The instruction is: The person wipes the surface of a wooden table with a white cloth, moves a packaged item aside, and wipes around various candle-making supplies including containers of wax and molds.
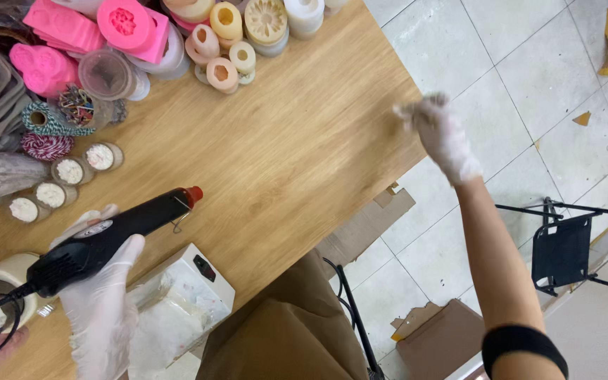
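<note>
Two gloved hands show from the head view: the left hand (100,295) is wrapped around a black heat gun (107,239) over the wooden table (297,162); the right hand (441,134), blurred, fingers loosely spread, hangs empty past the table edge.

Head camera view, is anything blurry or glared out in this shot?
In the head view the right hand is smeared by motion blur at the table edge; the left hand and its black glue gun are sharp; lighting is soft and even, with faint shadows and no strong glare.
</note>
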